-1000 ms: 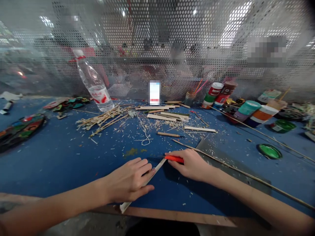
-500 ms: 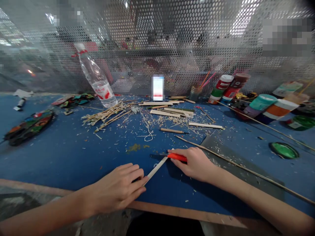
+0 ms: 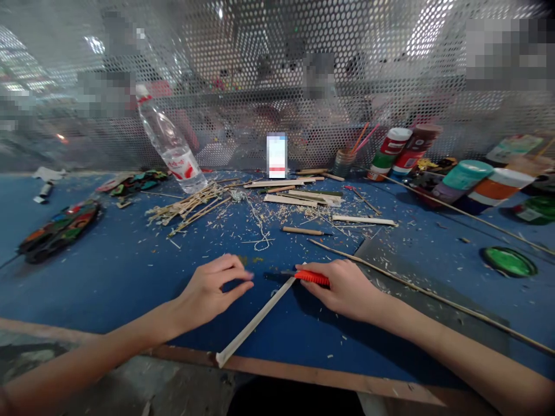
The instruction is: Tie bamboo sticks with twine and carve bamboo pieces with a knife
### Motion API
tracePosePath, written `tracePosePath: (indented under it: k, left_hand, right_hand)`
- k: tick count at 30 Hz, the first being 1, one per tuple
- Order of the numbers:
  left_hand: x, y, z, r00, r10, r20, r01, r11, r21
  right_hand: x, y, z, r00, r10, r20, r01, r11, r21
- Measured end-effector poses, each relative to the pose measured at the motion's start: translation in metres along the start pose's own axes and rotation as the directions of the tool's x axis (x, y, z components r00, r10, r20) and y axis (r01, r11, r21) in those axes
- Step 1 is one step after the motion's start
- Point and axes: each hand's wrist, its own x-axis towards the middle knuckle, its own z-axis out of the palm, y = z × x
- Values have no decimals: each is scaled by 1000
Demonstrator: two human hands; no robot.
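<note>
My right hand (image 3: 340, 286) is closed around the red handle of a utility knife (image 3: 313, 277), its dark blade pointing left. Under the knife lies a pale flat wooden strip (image 3: 258, 318), running diagonally down to the table's front edge. The strip's far end is partly hidden by my right hand. To the left of the strip, my left hand (image 3: 212, 289) hovers apart from it, thumb and fingers spread with nothing between them.
Wood strips (image 3: 299, 199), thin sticks (image 3: 191, 208) and shavings lie behind my hands. A tilted-looking water bottle (image 3: 184, 164) stands at the back left, paint bottles (image 3: 463, 179) at the right. A long stick (image 3: 416, 286) crosses a dark mat (image 3: 390, 277). A perforated screen (image 3: 243, 115) closes the back.
My left hand has let go of the wooden strip and moved up and left, its fingers opening. My right hand and the knife have stayed in place.
</note>
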Motion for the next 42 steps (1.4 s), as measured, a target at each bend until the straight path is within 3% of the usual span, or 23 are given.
tracePosePath:
  k: [6,12,16,19,24,31,34,39,42]
  left_hand:
    - [12,15,18,985,68,161,-65,998,-22]
    - [17,20,32,989,28,147,-3,986,-169]
    - [19,26,35,987,-88,138,121,960,-252]
    - [19,30,38,981,-137,140,167,958,-232]
    - [17,33,41,986,-97,136,119,980,-160]
    - [19,18,28,987,-159,37,161,986,-47]
    - [17,19,23,994,-111,21,112,993,-42]
    - [11,27,27,990,82,116,-79,996,-35]
    - [12,27,33,988,77,132,-70,996,-57]
  right_hand:
    - [1,0,-1,998,7,65,-11,998,57]
    - [1,-1,2,998,44,54,-46,998,32]
    - [1,-1,2,998,41,56,-43,998,37]
    - [1,-1,1,997,42,59,-45,998,52]
    - [0,-1,2,997,53,48,-56,996,70]
    - [1,-1,0,996,56,65,-60,995,77]
    - [1,0,0,995,61,73,-67,995,79]
    - [1,0,0,995,70,75,-76,994,74]
    - [1,1,1,994,72,77,-78,994,80]
